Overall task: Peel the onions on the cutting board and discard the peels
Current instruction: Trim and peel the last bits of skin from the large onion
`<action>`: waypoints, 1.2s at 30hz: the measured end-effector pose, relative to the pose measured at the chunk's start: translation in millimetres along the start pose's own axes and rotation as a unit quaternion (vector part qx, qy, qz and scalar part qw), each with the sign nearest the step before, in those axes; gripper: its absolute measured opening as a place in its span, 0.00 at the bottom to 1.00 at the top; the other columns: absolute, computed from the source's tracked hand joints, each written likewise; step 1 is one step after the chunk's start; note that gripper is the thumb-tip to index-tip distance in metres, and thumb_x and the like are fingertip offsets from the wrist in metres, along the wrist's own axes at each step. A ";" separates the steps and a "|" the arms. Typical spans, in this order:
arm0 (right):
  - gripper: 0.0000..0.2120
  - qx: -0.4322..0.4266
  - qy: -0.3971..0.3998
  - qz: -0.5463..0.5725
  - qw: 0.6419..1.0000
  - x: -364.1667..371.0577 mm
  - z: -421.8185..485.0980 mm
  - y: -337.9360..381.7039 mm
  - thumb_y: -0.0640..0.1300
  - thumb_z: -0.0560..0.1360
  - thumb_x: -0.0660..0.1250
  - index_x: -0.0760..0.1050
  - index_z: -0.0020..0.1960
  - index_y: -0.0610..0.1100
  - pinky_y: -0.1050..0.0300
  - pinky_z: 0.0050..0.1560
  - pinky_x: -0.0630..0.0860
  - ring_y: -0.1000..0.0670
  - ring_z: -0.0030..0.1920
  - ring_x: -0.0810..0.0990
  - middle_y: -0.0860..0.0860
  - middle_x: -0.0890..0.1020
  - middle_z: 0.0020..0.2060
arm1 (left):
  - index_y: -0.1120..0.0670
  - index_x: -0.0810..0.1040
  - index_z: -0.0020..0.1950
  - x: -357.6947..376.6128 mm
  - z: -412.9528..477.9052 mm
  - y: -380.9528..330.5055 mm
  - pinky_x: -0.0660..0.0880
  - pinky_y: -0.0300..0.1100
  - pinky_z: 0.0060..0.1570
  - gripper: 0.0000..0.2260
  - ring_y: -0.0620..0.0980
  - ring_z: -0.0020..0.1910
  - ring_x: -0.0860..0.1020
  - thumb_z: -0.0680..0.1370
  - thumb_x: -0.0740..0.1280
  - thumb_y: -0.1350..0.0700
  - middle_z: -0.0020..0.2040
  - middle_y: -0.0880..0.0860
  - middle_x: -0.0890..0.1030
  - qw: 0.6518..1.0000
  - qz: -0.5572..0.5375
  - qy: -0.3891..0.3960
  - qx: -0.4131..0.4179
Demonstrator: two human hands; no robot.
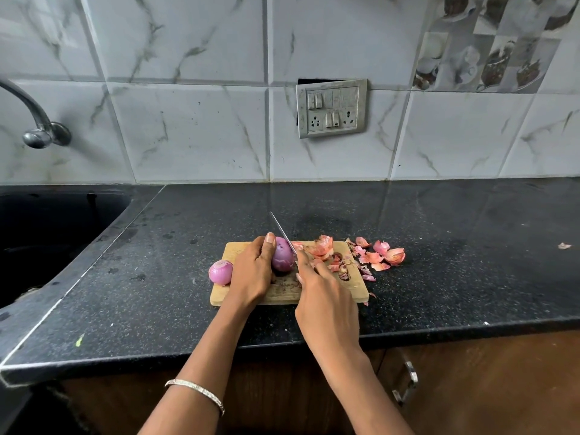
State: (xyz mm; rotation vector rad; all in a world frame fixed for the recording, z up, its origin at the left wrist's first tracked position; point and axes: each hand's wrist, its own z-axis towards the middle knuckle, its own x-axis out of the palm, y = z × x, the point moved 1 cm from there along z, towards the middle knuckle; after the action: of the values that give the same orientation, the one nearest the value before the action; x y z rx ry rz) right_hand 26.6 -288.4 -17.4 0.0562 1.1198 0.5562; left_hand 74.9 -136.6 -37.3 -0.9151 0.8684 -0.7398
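We steady the onion (282, 258) near the far edge of the cutting board (356, 288) with our left hand (252, 271), fingers curled round it, while our right hand (323, 296) grips the knife (282, 233). The blade should trim only the tip, with our fingertips well clear. This onion looks smooth, purple and glossy. A second onion (220, 272) sits at the board's left edge; peels (381, 255) litter the counter (157, 277) beside its right edge.

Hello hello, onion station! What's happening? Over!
Left hand holds onion on board. Right hand grips knife at it. Second onion waits. Peels undiscarded.
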 end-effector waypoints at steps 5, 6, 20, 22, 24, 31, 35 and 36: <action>0.31 -0.021 0.004 -0.005 1.000 -0.4 1.7 -1.7 0.39 0.83 0.60 0.54 0.82 0.56 0.56 0.40 0.73 0.48 0.50 0.81 0.53 0.75 0.64 | 0.55 0.74 0.42 -0.8 -0.9 -3.3 0.75 0.60 0.48 0.23 0.55 0.36 0.76 0.83 0.53 0.39 0.34 0.50 0.78 0.999 0.031 -0.009 0.005; 0.31 -0.021 0.007 -0.005 1.000 -2.9 1.9 -3.3 0.40 0.83 0.59 0.53 0.82 0.57 0.56 0.41 0.74 0.48 0.52 0.81 0.53 0.74 0.66 | 0.55 0.74 0.42 -0.1 -1.2 -3.7 0.76 0.60 0.49 0.22 0.56 0.37 0.77 0.85 0.54 0.41 0.35 0.50 0.78 0.999 0.035 -0.013 0.005; 0.24 0.085 -0.019 0.095 0.992 -22.5 6.0 -26.6 0.40 0.83 0.60 0.66 0.78 0.53 0.59 0.38 0.76 0.49 0.47 0.81 0.51 0.82 0.56 | 0.59 0.74 0.46 1.1 -5.4 -12.2 0.70 0.50 0.47 0.20 0.53 0.42 0.76 0.87 0.53 0.48 0.41 0.53 0.80 0.998 0.061 -0.011 0.023; 0.20 0.093 -0.009 0.115 0.989 -29.7 10.5 -31.6 0.42 0.84 0.58 0.71 0.74 0.52 0.53 0.41 0.72 0.46 0.50 0.81 0.51 0.82 0.51 | 0.55 0.72 0.43 0.4 -6.0 -11.8 0.68 0.47 0.43 0.18 0.49 0.40 0.74 0.87 0.54 0.48 0.40 0.50 0.78 0.998 0.058 -0.010 0.023; 0.14 0.107 -0.012 0.106 0.989 -33.2 14.4 -35.0 0.44 0.84 0.58 0.75 0.68 0.50 0.51 0.42 0.71 0.43 0.51 0.81 0.51 0.81 0.47 | 0.51 0.71 0.41 1.0 -5.5 -9.1 0.70 0.46 0.43 0.17 0.49 0.38 0.73 0.87 0.55 0.47 0.38 0.48 0.77 0.998 0.047 -0.005 0.028; 0.11 0.172 -0.017 -0.062 0.983 -23.5 37.5 -51.5 0.45 0.82 0.65 0.80 0.63 0.46 0.51 0.45 0.78 0.43 0.58 0.80 0.47 0.81 0.58 | 0.50 0.72 0.43 2.5 -3.5 -4.2 0.74 0.57 0.47 0.14 0.51 0.36 0.72 0.84 0.57 0.44 0.37 0.46 0.76 1.000 0.003 0.007 0.002; 0.09 0.141 -0.027 -0.114 0.983 -9.5 39.4 -48.0 0.45 0.79 0.69 0.83 0.59 0.48 0.45 0.56 0.74 0.43 0.64 0.76 0.47 0.81 0.59 | 0.49 0.72 0.42 3.6 -4.6 -4.0 0.71 0.52 0.46 0.13 0.50 0.36 0.72 0.86 0.58 0.50 0.38 0.46 0.76 1.000 -0.003 0.013 -0.006; 0.09 0.124 -0.066 -0.104 0.985 -8.6 39.9 -44.0 0.45 0.78 0.70 0.83 0.57 0.47 0.43 0.56 0.72 0.43 0.62 0.76 0.47 0.82 0.59 | 0.48 0.72 0.42 3.7 -5.0 -4.5 0.71 0.52 0.46 0.13 0.50 0.36 0.72 0.86 0.58 0.48 0.38 0.45 0.76 1.000 -0.006 0.012 -0.003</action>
State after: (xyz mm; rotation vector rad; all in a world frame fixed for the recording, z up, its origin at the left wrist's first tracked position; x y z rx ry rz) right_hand 75.6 -321.0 -6.2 0.1861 1.0444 0.2209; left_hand 71.5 -143.3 -36.1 -0.9197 0.8874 -0.7594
